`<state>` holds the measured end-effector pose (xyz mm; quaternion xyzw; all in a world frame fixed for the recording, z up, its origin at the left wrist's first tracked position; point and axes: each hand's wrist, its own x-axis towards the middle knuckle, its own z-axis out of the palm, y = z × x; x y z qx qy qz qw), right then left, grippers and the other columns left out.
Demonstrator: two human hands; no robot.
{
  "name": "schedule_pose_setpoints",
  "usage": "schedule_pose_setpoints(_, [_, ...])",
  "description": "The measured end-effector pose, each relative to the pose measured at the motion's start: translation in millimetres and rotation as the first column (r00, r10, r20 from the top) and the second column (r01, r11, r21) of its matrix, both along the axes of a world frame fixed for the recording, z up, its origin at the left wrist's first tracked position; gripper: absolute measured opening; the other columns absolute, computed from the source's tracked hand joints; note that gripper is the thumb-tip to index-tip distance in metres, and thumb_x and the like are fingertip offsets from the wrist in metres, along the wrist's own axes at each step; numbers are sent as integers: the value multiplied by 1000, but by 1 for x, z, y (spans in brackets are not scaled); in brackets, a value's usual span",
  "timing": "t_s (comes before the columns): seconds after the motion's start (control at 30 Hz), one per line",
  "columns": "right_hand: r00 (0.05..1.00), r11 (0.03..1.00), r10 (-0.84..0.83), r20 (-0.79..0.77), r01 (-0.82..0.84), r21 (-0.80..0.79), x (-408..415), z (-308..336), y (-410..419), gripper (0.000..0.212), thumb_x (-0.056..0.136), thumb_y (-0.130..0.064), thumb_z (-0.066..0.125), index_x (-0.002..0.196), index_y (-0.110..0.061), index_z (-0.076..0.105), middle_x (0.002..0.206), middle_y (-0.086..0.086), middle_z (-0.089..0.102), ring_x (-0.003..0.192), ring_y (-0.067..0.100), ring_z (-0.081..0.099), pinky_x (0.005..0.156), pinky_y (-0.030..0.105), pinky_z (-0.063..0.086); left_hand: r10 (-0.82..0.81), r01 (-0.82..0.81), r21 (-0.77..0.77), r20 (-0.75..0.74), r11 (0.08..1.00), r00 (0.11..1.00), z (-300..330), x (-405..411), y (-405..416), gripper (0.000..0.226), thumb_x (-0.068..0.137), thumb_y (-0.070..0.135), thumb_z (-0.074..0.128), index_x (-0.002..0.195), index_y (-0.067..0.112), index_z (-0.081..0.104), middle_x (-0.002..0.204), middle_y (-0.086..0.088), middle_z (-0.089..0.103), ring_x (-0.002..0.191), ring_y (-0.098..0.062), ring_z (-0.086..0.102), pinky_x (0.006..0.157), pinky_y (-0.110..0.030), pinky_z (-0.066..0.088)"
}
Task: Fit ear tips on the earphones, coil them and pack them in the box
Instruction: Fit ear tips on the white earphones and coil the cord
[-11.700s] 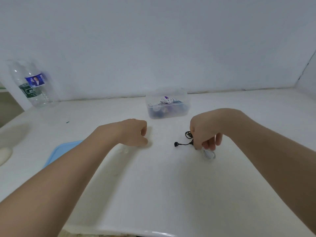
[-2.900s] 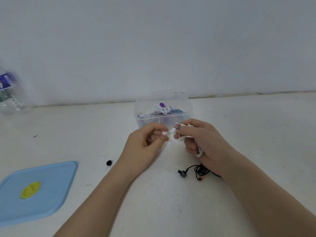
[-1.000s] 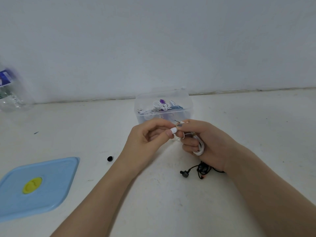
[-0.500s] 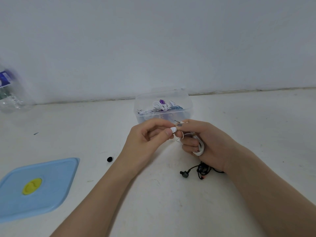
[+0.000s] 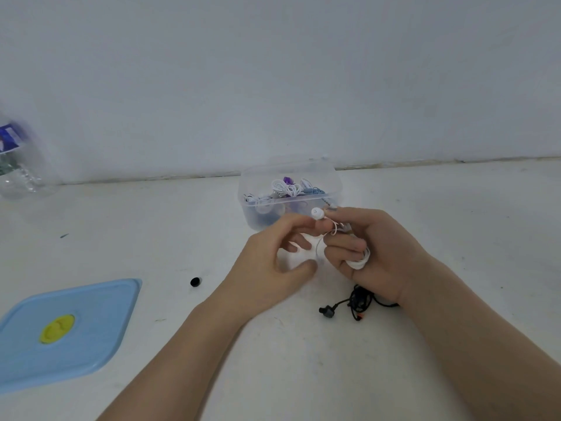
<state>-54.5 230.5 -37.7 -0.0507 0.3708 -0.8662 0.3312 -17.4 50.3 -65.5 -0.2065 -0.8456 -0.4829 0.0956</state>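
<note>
My right hand (image 5: 379, 253) grips a coiled white earphone cable (image 5: 360, 262) in its curled fingers and pinches a white earbud (image 5: 317, 213) with an ear tip on it at its fingertips. My left hand (image 5: 273, 265) is just left of the bud; its thumb is spread away and its index fingertip reaches up to the bud. Behind both hands stands the clear plastic box (image 5: 336, 185), which holds several coiled earphones. A black earphone set (image 5: 358, 302) lies tangled on the table under my right wrist.
A loose black ear tip (image 5: 195, 281) lies on the white table left of my left hand. The blue box lid (image 5: 91, 338) with a yellow centre lies at the front left. A plastic bottle (image 5: 18, 168) stands at the far left by the wall.
My left thumb and index finger have let go of the ear tip and the hand has spread open. The white bud now stands out above my right fingertips. My right hand has stayed put.
</note>
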Motion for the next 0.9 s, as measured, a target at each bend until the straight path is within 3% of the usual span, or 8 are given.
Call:
schedule_pose_setpoints(0.1, [999,996,25,32,-22,-87,1,1,-2,18,90,-4,50,78,-3,64,71,4,51,37,5,30,42,16,15,-3,4,67,-3,998,1000,-1,-1,1,36,90,1,72,121,17,63,99,8,77,95,-17,71,91,-26,51])
schedule_pose_setpoints(0.23, [999,997,-49,16,50,-65,-3,3,0,16,93,-5,47,84,-4,60,71,3,49,40,5,28,42,16,17,56,-58,142,16,988,998,-1,-4,-1,18,92,2,63,104,16,64,83,7,75,82,-16,71,85,-30,54])
schedule_pose_setpoints(0.33, [983,976,-148,-113,163,144,-6,3,0,12,93,-4,50,93,-7,61,70,1,49,40,7,25,42,20,15,76,-88,228,62,970,995,1,-4,-1,14,95,5,57,102,16,63,82,5,69,79,-21,72,82,-34,56])
schedule_pose_setpoints(0.4, [955,926,-195,-223,254,280,-8,1,-2,17,92,-1,54,103,-10,62,69,1,48,41,9,26,41,22,17,88,-113,271,101,956,991,2,-3,-1,13,101,3,56,103,13,62,83,2,67,72,-18,71,73,-30,55])
schedule_pose_setpoints(0.5, [905,829,-178,-386,349,437,-7,-2,-6,17,89,-1,60,102,-8,69,68,1,45,45,12,28,43,24,21,138,-164,304,105,938,985,2,-4,-1,6,99,8,63,99,14,63,79,-3,68,66,-19,65,69,-32,55])
schedule_pose_setpoints(0.6, [881,743,-96,-463,373,555,-4,-3,-9,12,87,-8,66,96,-1,70,69,5,41,48,14,29,43,24,22,182,-204,315,97,927,978,1,-6,-3,11,93,12,73,91,15,62,76,-6,65,72,-29,61,72,-38,52])
schedule_pose_setpoints(0.73, [878,711,-28,-478,353,608,0,-4,-10,19,89,-21,67,86,-3,67,64,5,34,48,14,28,42,23,22,188,-196,317,58,928,980,0,-7,-5,20,86,9,80,86,15,61,85,4,65,71,-12,54,72,-24,46])
schedule_pose_setpoints(0.9, [852,671,53,-521,357,650,5,-5,-10,32,88,-38,68,85,-6,67,72,9,34,50,15,29,45,26,22,138,-138,374,29,917,990,-2,-8,-5,17,85,3,79,95,12,68,92,-9,71,88,-30,71,87,-35,58])
